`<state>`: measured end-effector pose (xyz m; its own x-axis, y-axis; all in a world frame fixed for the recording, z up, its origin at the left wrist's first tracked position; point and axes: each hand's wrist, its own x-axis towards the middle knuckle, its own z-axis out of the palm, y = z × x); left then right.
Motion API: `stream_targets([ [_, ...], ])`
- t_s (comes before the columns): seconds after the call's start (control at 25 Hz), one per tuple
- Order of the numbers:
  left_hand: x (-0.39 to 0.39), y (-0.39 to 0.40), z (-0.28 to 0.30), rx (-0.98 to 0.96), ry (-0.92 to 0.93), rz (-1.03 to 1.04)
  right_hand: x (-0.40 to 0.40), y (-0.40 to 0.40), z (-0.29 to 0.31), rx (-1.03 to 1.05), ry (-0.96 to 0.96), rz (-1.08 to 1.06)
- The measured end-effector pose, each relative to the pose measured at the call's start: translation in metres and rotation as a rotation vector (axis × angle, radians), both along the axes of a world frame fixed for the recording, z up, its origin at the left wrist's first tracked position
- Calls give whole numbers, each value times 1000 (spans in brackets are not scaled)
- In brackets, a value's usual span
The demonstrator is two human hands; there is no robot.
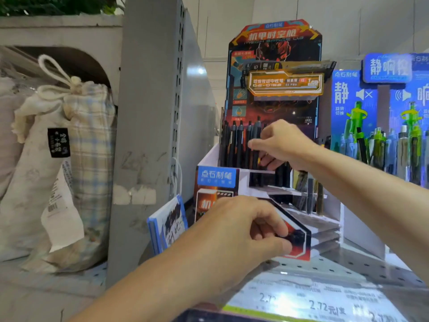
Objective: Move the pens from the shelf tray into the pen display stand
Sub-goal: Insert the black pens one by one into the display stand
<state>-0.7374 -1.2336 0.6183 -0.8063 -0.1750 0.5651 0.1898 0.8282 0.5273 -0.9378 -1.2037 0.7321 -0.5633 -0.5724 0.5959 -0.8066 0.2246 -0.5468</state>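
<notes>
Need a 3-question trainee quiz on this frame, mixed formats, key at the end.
1. True or false: the right hand pinches a dark pen at the top tier of the red and black cardboard pen display stand.
2. What does the left hand grip? A) the stand's red-and-black front panel B) the plaid cloth drawstring bag C) the blue neighbouring pen display
3. Fill in: the stand rests on a grey ______ metal shelf.

Key: 1 true; 2 A; 3 perforated.
</notes>
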Motion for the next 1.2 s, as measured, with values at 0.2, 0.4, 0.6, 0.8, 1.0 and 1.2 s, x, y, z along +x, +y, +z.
stream_targets([
  [0.2,2,1,-11,12,-43,-24,4,-1,5,41,-6,-8],
  [0.4,4,5,-19,11,-60,-3,6,5,12,84,-74,-2],
  [0.6,4,8,-19,26,-65,10,9,3,14,112,-45,-23],
  [0.8,5,8,-19,42,-72,7,12,2,12,137,-68,-29],
  [1.0,4,8,-20,61,-61,16,11,5,13,166,-96,-40],
  [1.2,3,8,-21,73,-61,-3,12,5,7,165,-67,-55],
])
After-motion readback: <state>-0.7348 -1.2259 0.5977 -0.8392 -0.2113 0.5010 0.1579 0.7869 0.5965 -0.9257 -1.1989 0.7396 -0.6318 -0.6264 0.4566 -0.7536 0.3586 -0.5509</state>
